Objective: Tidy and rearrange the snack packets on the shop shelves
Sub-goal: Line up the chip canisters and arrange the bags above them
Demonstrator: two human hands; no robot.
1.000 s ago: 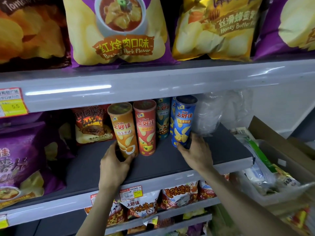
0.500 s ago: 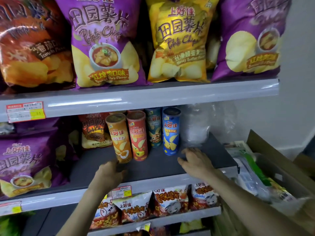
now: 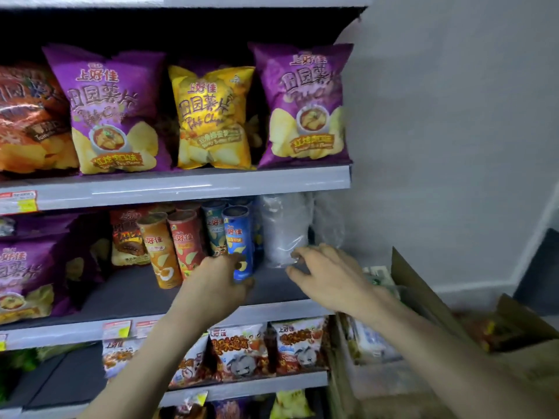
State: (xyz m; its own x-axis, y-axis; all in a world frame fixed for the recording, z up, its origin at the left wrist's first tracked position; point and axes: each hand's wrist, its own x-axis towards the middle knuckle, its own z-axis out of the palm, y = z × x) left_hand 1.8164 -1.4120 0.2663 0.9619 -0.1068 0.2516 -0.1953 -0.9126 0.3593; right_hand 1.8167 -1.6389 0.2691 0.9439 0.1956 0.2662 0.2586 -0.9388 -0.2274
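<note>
On the middle shelf (image 3: 127, 294), four crisp tubes (image 3: 184, 240) stand near upright, lids up, beside a clear plastic bag (image 3: 284, 231), whose lower edge the half-open, empty right hand (image 3: 329, 276) nears, while the left hand (image 3: 214, 288) bends its fingers against the blue tube (image 3: 239, 234) at its foot, grip unclear.

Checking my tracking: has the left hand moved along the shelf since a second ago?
Yes. The left hand shifted right: from the tall orange cylindrical crisp can to the base of the tall blue cylindrical crisp can.
</note>
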